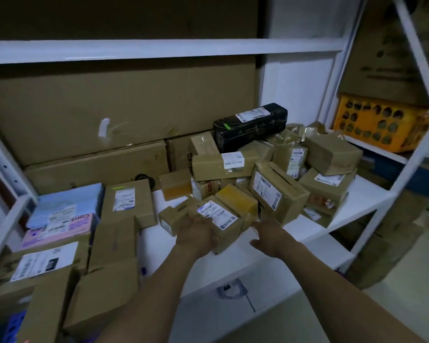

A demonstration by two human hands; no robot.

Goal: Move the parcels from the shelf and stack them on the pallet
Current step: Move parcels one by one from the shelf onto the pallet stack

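Parcel (219,217) with white label: left hand (199,235) apparently around it, right hand (268,237) slack alongside.

Brown cardboard parcels (278,191) with white labels lie jumbled on the white shelf (344,214); a long black parcel (250,126) tops the heap, seemingly tilted.

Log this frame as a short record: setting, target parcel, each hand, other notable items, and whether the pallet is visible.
setting: white shelf heaped with cardboard parcels
target: small labelled parcel at the pile's front
left hand: on the parcel's left side, grip blurred
right hand: open, at its right side
top of pile: long black parcel
neighbouring shelf: orange crate
pallet: not in view
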